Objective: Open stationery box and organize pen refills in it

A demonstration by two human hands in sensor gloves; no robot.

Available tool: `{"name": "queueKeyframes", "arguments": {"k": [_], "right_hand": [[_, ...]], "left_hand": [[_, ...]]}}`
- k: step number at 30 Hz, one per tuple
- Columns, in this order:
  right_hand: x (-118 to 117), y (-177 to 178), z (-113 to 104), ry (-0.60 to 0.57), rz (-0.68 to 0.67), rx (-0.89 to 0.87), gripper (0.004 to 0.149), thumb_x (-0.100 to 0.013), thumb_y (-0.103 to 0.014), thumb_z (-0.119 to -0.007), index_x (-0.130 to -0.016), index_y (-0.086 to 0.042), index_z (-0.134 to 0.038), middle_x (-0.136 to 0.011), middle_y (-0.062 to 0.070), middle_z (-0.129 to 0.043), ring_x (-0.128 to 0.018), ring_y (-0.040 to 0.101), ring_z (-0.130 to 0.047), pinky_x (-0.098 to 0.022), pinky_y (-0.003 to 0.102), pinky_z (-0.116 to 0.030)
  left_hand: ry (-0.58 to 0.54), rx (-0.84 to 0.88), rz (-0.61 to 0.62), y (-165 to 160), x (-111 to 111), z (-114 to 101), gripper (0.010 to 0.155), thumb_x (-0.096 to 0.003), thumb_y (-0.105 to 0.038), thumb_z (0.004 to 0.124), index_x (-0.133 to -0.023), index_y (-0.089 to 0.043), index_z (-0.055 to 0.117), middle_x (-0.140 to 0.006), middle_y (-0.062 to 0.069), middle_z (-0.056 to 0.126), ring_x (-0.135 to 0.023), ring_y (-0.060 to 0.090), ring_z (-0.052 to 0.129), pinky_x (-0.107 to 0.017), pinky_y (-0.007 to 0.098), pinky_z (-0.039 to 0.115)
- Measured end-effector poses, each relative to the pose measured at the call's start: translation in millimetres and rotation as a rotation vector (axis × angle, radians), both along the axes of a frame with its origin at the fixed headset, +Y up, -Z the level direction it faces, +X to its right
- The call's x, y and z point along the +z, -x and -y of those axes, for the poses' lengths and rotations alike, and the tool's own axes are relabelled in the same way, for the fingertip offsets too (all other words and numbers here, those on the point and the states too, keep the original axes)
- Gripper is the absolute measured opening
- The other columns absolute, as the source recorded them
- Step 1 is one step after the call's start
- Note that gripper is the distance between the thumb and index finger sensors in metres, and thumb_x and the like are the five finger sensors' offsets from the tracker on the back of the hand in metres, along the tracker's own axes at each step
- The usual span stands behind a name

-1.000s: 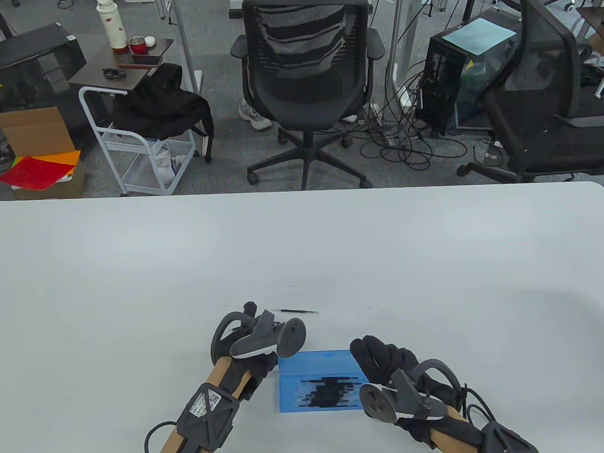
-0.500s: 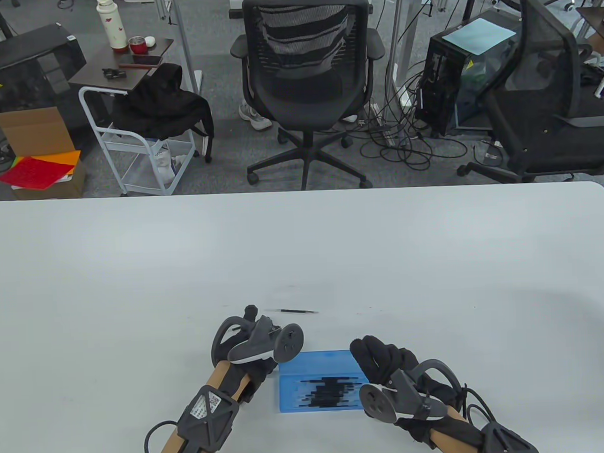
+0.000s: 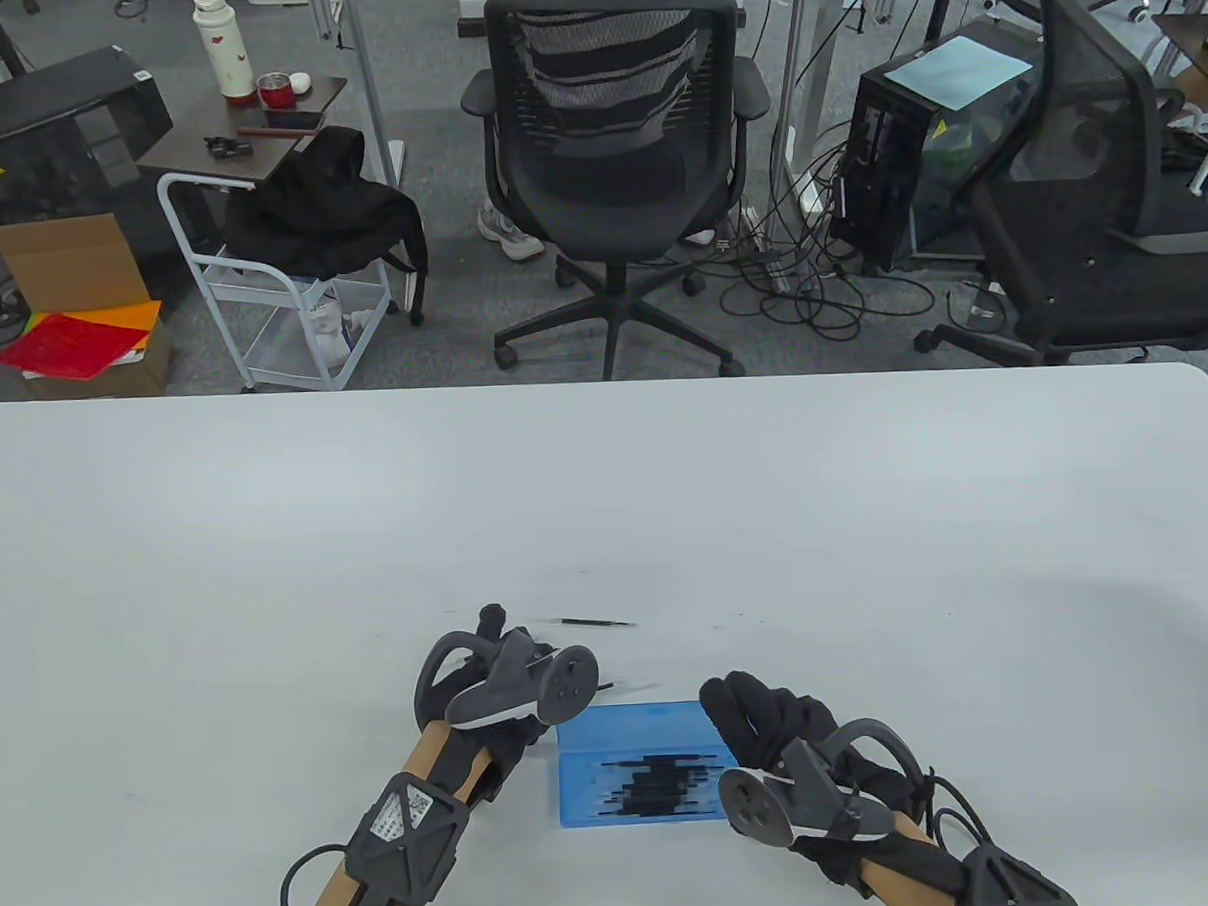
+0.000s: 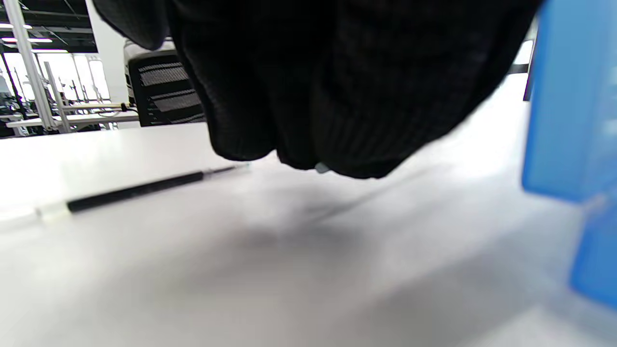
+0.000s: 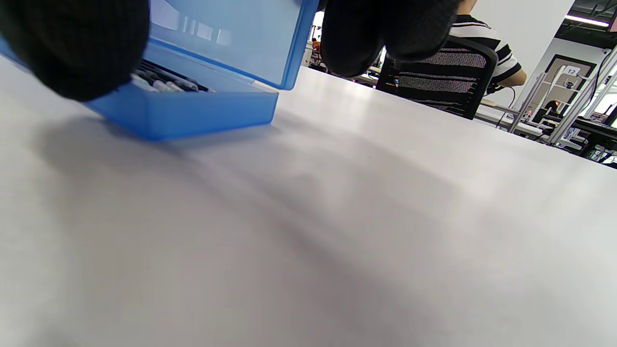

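The blue stationery box (image 3: 638,772) stands open near the table's front edge, its lid raised at the back. Several black pen refills (image 3: 658,783) lie inside it. My right hand (image 3: 761,721) grips the box's right end, with the thumb (image 5: 72,48) in front of the base (image 5: 193,111) and the other fingers (image 5: 385,33) at the lid's edge. My left hand (image 3: 519,677) hovers just left of the box, fingers bunched (image 4: 313,96), pinching a thin refill (image 3: 629,686) that points right. One loose refill (image 3: 596,622) lies on the table beyond it (image 4: 135,191).
The white table (image 3: 606,493) stretches wide on all sides of the box. Past its far edge stand a black office chair (image 3: 610,122), a white cart (image 3: 278,317) and computer cases on the floor.
My left hand has drifted a little left and nearer, and a thin refill now shows to the right of its tracker. The right hand and the box have not moved.
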State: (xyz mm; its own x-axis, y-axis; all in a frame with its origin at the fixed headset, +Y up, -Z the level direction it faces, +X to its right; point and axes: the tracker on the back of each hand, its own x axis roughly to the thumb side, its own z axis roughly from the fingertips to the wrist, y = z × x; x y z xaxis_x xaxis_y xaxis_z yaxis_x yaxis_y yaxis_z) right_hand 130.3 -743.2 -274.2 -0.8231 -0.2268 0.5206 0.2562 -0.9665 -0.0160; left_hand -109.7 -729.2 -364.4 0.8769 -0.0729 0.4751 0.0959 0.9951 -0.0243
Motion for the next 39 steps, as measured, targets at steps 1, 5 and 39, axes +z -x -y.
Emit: {"name": "queueKeyframes", "arguments": {"k": [1,5,39], "right_hand": [[0.1,0.1,0.0,0.0,0.0,0.0,0.12,-0.036,-0.059,-0.081,-0.111,-0.011,-0.001,-0.121,0.025,-0.024,-0.103,0.044,-0.065,-0.076,0.059,-0.061],[0.1,0.1,0.0,-0.001,0.0,0.001,0.12,-0.036,-0.058,-0.081,-0.111,-0.011,-0.001,-0.121,0.025,-0.024,-0.102,0.044,-0.066,-0.076,0.059,-0.061],[0.1,0.4,0.2,-0.002,0.004,0.005,0.12,-0.036,-0.059,-0.081,-0.111,-0.011,-0.001,-0.121,0.025,-0.024,-0.102,0.044,-0.065,-0.076,0.059,-0.061]], "left_hand": [[-0.013,0.007,-0.011,2.5,0.9,-5.9,0.05,-0.0403,-0.03,0.097,-0.089,-0.02,0.085,-0.08,-0.004,0.101,-0.083,0.026,0.101,-0.077,0.071,0.051],[-0.088,0.037,-0.032,11.2,10.8,-31.9,0.051,-0.0405,-0.03,0.097,-0.089,-0.02,0.085,-0.08,-0.004,0.101,-0.084,0.027,0.1,-0.077,0.071,0.051],[-0.31,-0.28,0.306,-81.8,123.8,0.8,0.051,-0.0407,-0.032,0.096,-0.089,-0.02,0.085,-0.08,-0.004,0.101,-0.082,0.026,0.101,-0.076,0.07,0.053]]}}
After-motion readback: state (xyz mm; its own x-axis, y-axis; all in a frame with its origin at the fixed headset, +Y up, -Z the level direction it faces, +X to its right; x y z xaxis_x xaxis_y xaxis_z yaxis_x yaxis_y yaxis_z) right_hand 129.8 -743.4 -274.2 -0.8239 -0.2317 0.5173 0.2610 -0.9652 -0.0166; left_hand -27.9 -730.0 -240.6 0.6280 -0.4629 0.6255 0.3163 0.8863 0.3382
